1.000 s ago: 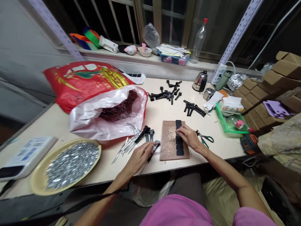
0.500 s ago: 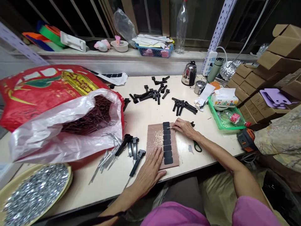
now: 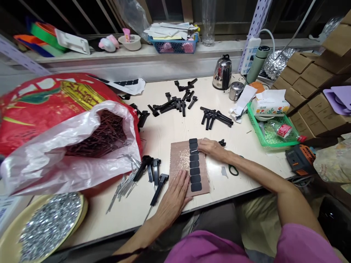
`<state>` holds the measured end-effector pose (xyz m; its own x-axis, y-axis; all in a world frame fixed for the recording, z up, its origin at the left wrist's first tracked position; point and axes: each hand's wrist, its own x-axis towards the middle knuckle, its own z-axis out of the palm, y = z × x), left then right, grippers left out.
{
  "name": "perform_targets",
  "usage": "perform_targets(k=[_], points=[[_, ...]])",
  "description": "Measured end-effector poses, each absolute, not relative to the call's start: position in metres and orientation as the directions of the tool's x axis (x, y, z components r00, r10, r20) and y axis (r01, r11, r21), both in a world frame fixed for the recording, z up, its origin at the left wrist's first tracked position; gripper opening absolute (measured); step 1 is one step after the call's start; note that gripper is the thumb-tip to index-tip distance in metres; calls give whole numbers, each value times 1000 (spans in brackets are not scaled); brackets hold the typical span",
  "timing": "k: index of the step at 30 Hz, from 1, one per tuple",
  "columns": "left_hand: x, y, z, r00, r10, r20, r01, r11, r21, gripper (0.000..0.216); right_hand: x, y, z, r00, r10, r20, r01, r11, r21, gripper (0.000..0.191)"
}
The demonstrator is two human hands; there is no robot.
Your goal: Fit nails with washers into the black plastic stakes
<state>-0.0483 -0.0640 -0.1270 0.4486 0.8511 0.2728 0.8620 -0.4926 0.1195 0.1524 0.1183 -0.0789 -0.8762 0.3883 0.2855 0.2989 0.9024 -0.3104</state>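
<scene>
My left hand [image 3: 175, 191] lies flat with fingers stretched out on the lower left of a brown board [image 3: 177, 153]. A column of black rounded pads [image 3: 195, 171] runs down the board's right side, with a pale worn patch to their left. At the upper pads, my right hand [image 3: 212, 149] is closed in a pinch on a thin silver tool [image 3: 194, 151], whose tip lies over a pad; its exact kind is too small to tell. Left of my left hand lie a black-headed piece with a metal shaft [image 3: 159, 190] and several thin metal rods [image 3: 124, 188].
A red bag [image 3: 65, 113] of dark thin rods and a bowl of shiny metal bits [image 3: 83, 208] stand left. Black clip-like parts [image 3: 175, 104] lie behind. To the right are scissors [image 3: 233, 170], a green basket [image 3: 263, 140], a kettle [image 3: 222, 73] and an orange-black power tool [image 3: 300, 159].
The view has shifted slightly. My right hand has moved a little down and left along the pads with the silver tool. My left hand stays on the board.
</scene>
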Motion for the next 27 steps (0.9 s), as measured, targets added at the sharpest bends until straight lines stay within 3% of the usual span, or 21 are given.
perform_targets(k=[6,10,13,16,19,24,27], points=[[-47,-64,-129,438,855,278,858,-490,156,76,154,102,-85,-941,166,293,87,961,-263,37],[-50,-66,-119,417,878,236,823,-475,313,70,158,95,-81,-929,260,264,168,930,-328,39],[-53,-60,-103,201,952,232,767,-300,567,51,156,90,-73,-841,383,381,182,866,-466,32],[-49,-44,-81,-122,985,123,571,-32,820,40,145,75,-60,-681,572,457,189,740,-645,24],[-36,-25,-62,-221,975,-29,247,85,965,39,122,52,-48,-523,751,403,225,578,-784,17],[-16,-12,-41,-351,932,-90,-188,24,982,44,92,30,-38,-425,775,468,221,590,-776,17],[-16,-15,-29,-421,906,-48,-231,-55,971,46,99,35,-27,-471,710,524,184,660,-729,14]])
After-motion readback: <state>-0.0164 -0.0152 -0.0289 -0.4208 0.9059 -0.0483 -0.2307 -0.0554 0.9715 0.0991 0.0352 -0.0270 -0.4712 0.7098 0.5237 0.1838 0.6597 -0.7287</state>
